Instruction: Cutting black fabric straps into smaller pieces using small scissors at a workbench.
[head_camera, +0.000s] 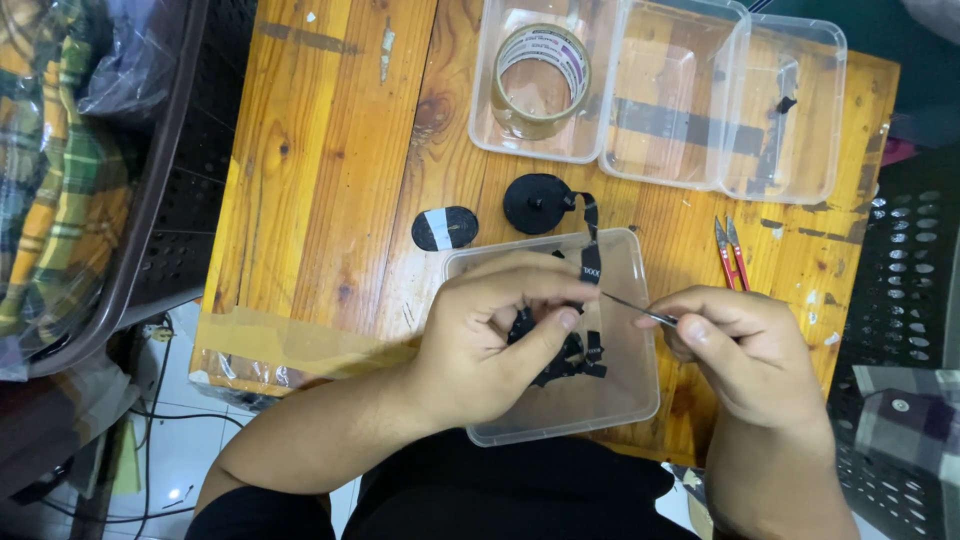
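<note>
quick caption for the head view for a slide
Left hand pinches black ribbon over a clear tray; right hand holds tweezers.

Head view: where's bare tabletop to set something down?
Freest: the wooden table left of the tape roll's tub and oval patch. Smaller gap between red snips and the far tubs. Crowded: the near tray under both hands.

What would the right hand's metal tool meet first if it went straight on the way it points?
Probably the black strip pinched by the left hand; the right hand aims its tweezers there, though depth is unclear.
</note>
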